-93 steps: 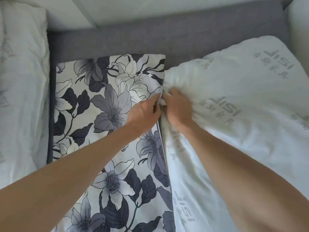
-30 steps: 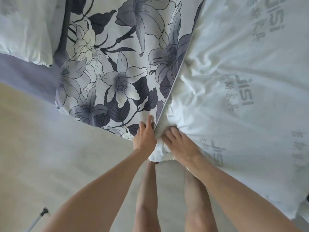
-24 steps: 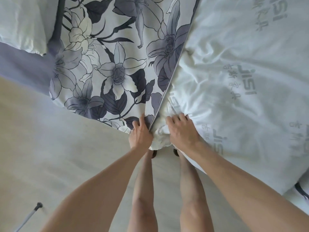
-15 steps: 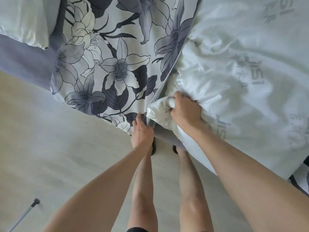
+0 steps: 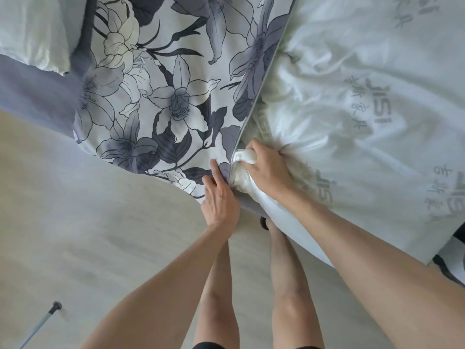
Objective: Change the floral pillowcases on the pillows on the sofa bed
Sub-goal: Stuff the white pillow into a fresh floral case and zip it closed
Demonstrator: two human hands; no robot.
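Observation:
A floral pillowcase (image 5: 161, 96) with grey and cream lilies lies flat over the front edge of the grey sofa bed (image 5: 35, 94). To its right lies a bare white pillow (image 5: 352, 109) printed with grey lettering. My left hand (image 5: 220, 197) pinches the near corner of the pillowcase's open edge. My right hand (image 5: 266, 170) grips the bunched near corner of the white pillow, right at that opening. The two hands are almost touching.
Another white pillow (image 5: 30, 28) lies at the top left. Pale floor (image 5: 88, 235) fills the lower left, with a thin grey rod (image 5: 40, 326) on it. My bare legs (image 5: 251, 298) stand against the bed's edge. A dark-printed cloth (image 5: 453, 255) peeks out at the right edge.
Both hands moved from the far end of the opening to the near corner. My right hand bunched up the pillow's corner and brought it against the pillowcase's opening.

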